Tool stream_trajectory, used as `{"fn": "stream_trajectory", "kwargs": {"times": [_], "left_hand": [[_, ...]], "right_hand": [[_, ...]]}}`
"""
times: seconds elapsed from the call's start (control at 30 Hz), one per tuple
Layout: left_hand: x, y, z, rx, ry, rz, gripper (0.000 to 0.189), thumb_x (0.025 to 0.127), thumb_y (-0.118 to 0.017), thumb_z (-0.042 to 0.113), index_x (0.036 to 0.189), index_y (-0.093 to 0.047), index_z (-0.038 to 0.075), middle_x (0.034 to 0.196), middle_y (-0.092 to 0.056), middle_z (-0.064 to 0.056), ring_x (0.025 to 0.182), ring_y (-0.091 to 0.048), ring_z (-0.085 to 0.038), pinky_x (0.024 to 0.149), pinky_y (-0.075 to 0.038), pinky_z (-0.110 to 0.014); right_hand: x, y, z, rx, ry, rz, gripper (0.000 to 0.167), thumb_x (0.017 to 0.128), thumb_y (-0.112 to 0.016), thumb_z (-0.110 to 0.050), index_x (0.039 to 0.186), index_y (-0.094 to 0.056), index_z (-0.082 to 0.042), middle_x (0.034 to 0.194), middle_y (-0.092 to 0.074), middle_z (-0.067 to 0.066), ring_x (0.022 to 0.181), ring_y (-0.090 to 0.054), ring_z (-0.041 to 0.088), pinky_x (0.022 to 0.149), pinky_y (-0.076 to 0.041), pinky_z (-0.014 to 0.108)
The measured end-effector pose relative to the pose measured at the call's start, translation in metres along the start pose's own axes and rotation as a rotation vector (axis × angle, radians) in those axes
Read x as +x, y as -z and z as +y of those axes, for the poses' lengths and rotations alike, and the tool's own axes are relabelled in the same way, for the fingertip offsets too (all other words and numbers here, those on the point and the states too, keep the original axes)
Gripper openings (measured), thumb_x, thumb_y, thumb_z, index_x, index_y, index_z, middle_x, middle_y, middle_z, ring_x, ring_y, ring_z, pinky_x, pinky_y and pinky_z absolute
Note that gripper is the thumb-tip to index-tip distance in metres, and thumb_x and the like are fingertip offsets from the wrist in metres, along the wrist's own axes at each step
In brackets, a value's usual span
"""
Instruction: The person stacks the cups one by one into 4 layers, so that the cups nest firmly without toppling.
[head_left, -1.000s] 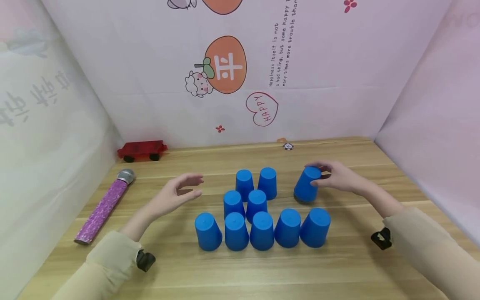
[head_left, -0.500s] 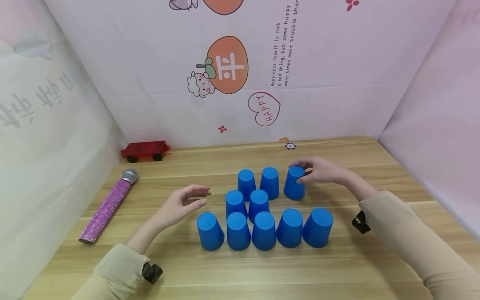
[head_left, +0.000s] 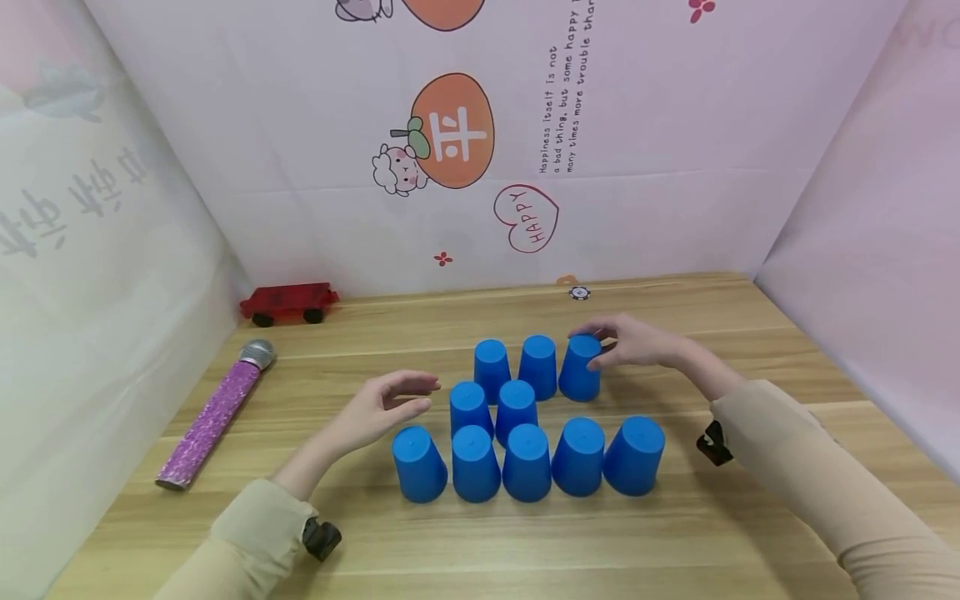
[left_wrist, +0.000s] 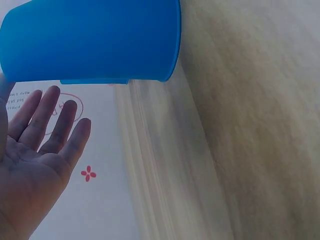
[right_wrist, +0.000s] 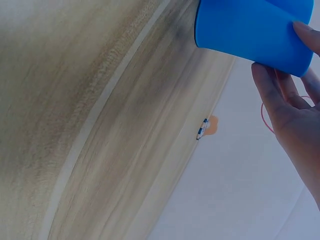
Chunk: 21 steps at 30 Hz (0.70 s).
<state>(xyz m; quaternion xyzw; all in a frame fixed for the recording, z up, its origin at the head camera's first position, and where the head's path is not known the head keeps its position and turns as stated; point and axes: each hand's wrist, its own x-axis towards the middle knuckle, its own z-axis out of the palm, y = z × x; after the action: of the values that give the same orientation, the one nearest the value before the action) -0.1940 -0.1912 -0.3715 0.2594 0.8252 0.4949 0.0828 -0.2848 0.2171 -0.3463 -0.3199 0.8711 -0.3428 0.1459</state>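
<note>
Several upside-down blue cups stand in three rows on the wooden table. My right hand (head_left: pixel 633 342) grips the rightmost cup (head_left: pixel 581 371) of the back row, thumb on the near side and fingers behind; the right wrist view shows this cup (right_wrist: pixel 250 35) between thumb and fingers. Beside it are the back row's middle cup (head_left: pixel 537 367) and left cup (head_left: pixel 492 370). In the middle row two cups stand side by side, the left one (head_left: pixel 468 408) nearest my left hand (head_left: pixel 382 408). That hand hovers with relaxed, parted fingers and holds nothing, behind the front row's leftmost cup (head_left: pixel 418 467).
A purple glittery microphone (head_left: pixel 213 421) lies on the table at the left. Behind it, a red toy car base (head_left: pixel 291 302) with black wheels sits by the back wall. Printed white cloth (head_left: pixel 637 217) walls the table at the back and both sides.
My right hand has brought its cup leftward, from apart at the right to beside the back row's middle cup. My left hand has moved right and slightly nearer, toward the cups.
</note>
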Motion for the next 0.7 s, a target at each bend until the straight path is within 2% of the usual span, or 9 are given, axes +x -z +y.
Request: {"fn": "stream_trajectory", "kwargs": {"times": [0.33,0.53,0.7], "left_hand": [[0.013,-0.005,0.0,0.002,0.016,-0.068,0.044,0.092,-0.06,0.029,0.132,-0.051,0.012,0.132,-0.057,-0.007,0.124,-0.052,-0.031,0.101,-0.046,-0.043],[0.019,-0.007,0.003,-0.007,0.009,-0.11,0.048,0.091,-0.062,0.029,0.134,-0.05,0.01,0.134,-0.055,-0.009,0.125,-0.051,-0.033,0.101,-0.046,-0.044],[0.024,-0.008,0.005,-0.004,-0.004,-0.165,0.051,0.09,-0.064,0.027,0.135,-0.049,0.008,0.134,-0.054,-0.011,0.124,-0.052,-0.031,0.103,-0.043,-0.051]], "right_hand": [[0.002,-0.002,-0.002,0.017,0.02,-0.026,0.054,0.084,-0.07,-0.014,0.131,-0.049,0.0,0.128,-0.056,0.019,0.119,-0.052,0.038,0.097,-0.047,0.051],[0.002,-0.003,-0.004,0.02,0.023,-0.038,0.058,0.083,-0.071,-0.014,0.134,-0.046,0.001,0.131,-0.053,0.021,0.12,-0.051,0.039,0.096,-0.047,0.052],[-0.002,-0.002,-0.003,0.011,0.036,-0.037,0.064,0.084,-0.071,-0.017,0.137,-0.042,0.001,0.135,-0.049,0.023,0.122,-0.048,0.042,0.097,-0.046,0.054]]}}
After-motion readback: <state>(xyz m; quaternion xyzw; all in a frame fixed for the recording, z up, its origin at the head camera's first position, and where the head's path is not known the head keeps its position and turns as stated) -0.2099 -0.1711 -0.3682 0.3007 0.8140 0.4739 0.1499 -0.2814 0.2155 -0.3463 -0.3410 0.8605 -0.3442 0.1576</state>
